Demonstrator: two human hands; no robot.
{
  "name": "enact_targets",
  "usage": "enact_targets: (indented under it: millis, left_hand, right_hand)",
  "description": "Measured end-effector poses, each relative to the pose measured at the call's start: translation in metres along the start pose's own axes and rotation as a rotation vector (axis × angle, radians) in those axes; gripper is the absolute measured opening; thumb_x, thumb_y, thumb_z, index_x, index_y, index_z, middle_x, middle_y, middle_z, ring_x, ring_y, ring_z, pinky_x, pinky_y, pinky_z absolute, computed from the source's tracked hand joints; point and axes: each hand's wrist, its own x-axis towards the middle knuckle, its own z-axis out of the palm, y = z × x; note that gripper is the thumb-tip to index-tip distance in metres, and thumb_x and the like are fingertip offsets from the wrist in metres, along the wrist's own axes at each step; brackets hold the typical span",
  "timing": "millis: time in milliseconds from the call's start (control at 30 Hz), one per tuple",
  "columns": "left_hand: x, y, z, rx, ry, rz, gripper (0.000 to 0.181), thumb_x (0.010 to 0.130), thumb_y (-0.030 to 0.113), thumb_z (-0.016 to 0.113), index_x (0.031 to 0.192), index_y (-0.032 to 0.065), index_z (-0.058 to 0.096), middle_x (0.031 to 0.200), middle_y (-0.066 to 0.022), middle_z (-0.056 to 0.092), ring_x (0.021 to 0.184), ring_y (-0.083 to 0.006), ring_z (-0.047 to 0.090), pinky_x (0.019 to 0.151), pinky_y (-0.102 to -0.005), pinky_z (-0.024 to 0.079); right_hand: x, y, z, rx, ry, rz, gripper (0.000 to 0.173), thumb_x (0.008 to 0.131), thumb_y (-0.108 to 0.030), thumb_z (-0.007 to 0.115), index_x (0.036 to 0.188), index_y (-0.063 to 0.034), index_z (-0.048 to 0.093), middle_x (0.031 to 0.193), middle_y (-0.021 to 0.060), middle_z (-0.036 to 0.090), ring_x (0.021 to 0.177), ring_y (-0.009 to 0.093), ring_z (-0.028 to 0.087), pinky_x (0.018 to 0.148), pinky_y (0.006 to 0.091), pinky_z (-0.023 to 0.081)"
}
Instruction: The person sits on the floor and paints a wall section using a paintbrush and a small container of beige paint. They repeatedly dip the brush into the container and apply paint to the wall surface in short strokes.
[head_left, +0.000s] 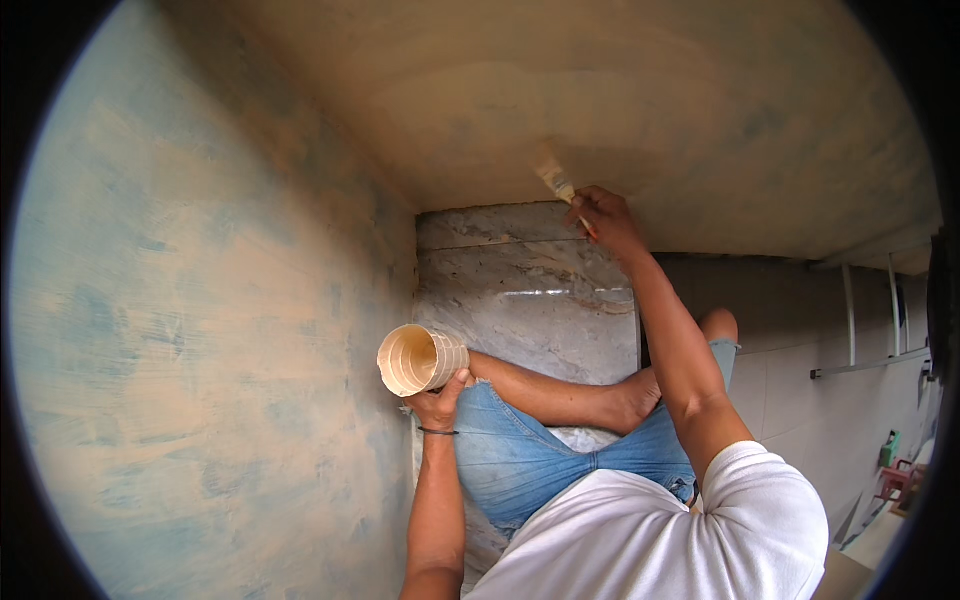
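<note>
My right hand (609, 222) grips a paintbrush (556, 180) by its handle. The bristles are blurred and lie at the front wall (480, 135), just above its lower edge; whether they press on it I cannot tell. In my left hand (439, 405) is a cut-down, ribbed plastic container (442, 358), tilted so that its mouth faces up and to the left. Cream-coloured paint coats its inside; how much it holds is unclear. It sits close by my bent knee, beside the left wall (225, 322), which shows patchy cream over blue.
I sit cross-legged on a grey marble-look slab (517, 315) in the corner. Its right edge drops to a lower tiled floor (780, 390). A metal ladder (851, 315) lies at right. Farther off stand a green object (890, 448) and a red plastic stool (894, 480).
</note>
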Motion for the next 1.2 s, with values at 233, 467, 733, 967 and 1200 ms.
enact_targets:
  millis: [233,467,733,967,1200]
  left_hand:
    - [-0.001,-0.002,-0.005,0.042,-0.039,-0.043,0.088,0.075,0.027,0.096,0.146,-0.0006,0.05,0.135,-0.0152,0.063,0.122,-0.0275,0.064,0.107,-0.0423,0.053]
    - [0.002,-0.003,-0.003,0.058,-0.047,-0.029,0.089,0.074,0.027,0.096,0.146,-0.0002,0.05,0.135,-0.0156,0.063,0.124,-0.0284,0.065,0.108,-0.0428,0.053]
    - [-0.001,0.002,-0.002,0.034,0.013,-0.035,0.085,0.072,0.039,0.1,0.137,0.0007,0.061,0.127,-0.0126,0.07,0.116,-0.027,0.068,0.103,-0.041,0.055]
    - [-0.005,-0.015,-0.01,0.077,-0.025,-0.02,0.085,0.072,0.038,0.1,0.138,0.0005,0.061,0.128,-0.013,0.069,0.117,-0.028,0.068,0.104,-0.0422,0.054]
    - [-0.001,-0.013,-0.003,0.039,0.007,-0.013,0.087,0.071,0.038,0.1,0.139,0.0007,0.06,0.131,-0.0141,0.068,0.12,-0.0289,0.066,0.107,-0.0431,0.053]
  right_hand:
    - [0.023,-0.006,0.087,-0.269,-0.254,-0.258,0.03,0.102,-0.025,0.067,0.098,0.0049,0.072,0.077,0.0058,0.064,0.069,0.018,0.056,0.067,0.0403,0.048]
    - [0.108,-0.032,0.116,-0.302,-0.245,-0.286,0.041,0.098,-0.032,0.072,0.086,0.007,0.072,0.072,0.015,0.061,0.072,0.026,0.06,0.071,0.0428,0.047]
    - [0.076,0.009,0.086,-0.303,0.14,-0.173,0.039,0.095,-0.032,0.075,0.083,0.0051,0.071,0.073,0.0158,0.063,0.071,0.03,0.064,0.074,0.0439,0.049]
    - [0.028,0.035,0.094,-0.11,-0.004,-0.124,0.031,0.097,-0.026,0.077,0.098,0.0039,0.07,0.075,0.007,0.064,0.064,0.015,0.059,0.062,0.0379,0.047]
    - [0.077,0.016,0.162,-0.272,-0.203,-0.264,0.023,0.099,-0.019,0.071,0.093,0.0039,0.069,0.077,0.0062,0.063,0.063,0.014,0.056,0.054,0.032,0.044]
